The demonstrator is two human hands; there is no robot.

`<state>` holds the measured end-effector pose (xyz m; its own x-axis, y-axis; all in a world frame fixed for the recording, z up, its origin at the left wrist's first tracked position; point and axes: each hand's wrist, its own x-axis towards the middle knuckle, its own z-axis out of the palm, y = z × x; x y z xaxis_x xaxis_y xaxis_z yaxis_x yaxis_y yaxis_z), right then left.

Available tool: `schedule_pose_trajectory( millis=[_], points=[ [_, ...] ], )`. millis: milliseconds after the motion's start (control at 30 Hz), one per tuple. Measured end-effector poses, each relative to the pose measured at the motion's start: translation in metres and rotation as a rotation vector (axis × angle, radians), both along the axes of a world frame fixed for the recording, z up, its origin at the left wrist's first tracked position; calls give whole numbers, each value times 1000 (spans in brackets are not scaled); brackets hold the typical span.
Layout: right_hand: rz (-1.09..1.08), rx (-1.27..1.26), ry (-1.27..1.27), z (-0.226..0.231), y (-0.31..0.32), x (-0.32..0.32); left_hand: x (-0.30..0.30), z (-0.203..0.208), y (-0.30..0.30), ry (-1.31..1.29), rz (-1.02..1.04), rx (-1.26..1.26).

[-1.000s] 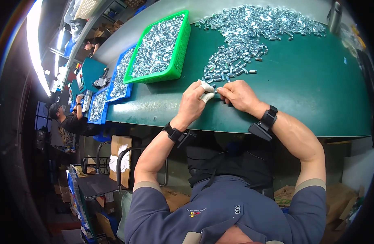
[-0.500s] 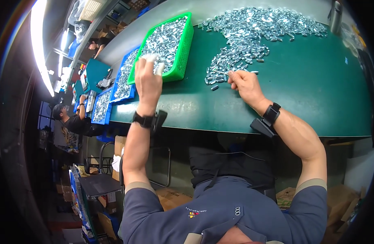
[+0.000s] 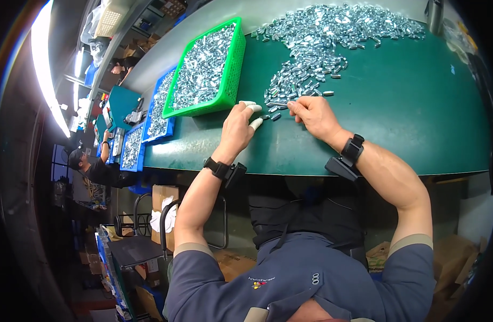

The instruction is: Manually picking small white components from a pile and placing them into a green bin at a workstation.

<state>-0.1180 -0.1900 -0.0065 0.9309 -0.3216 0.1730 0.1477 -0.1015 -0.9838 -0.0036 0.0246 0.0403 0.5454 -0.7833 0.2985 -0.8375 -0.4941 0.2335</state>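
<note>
Small shiny metal cylinders lie in a long pile (image 3: 297, 75) on the green table. My left hand (image 3: 237, 129), with white covers on some fingertips, is at the near left end of this pile. Its thumb and fingers are apart, just beside a loose cylinder (image 3: 276, 116), with nothing seen between them. Close by on the right, my right hand (image 3: 317, 117) rests at the pile's near edge with thumb and forefinger pinched together. What they pinch is too small to make out. Left of the pile, a green plastic basket (image 3: 234, 72) is filled with similar cylinders.
Blue trays (image 3: 163, 134) of metal parts stand left of the basket. At the far right of the table (image 3: 396, 129) is a metal flask (image 3: 434, 16). Another person (image 3: 96, 166) works farther left. A black chair (image 3: 134, 249) stands below the table's near edge.
My left hand has moved from over the green basket, right and nearer, to the small cylinders beside my right hand. The right hand stays pinched at the pile, shifted only slightly.
</note>
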Motion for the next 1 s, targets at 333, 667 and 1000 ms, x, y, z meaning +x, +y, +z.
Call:
schedule_pose_trajectory(
  millis=[333,667,1000],
  points=[
    [37,-345,31,1,0,-4,-10,-7,7,154,-3,-199],
    [118,-342,67,9,2,-9,-28,-1,-2,138,-90,-243],
    [213,-232,138,10,-2,-5,-24,3,-8,146,-152,-276]
  ],
)
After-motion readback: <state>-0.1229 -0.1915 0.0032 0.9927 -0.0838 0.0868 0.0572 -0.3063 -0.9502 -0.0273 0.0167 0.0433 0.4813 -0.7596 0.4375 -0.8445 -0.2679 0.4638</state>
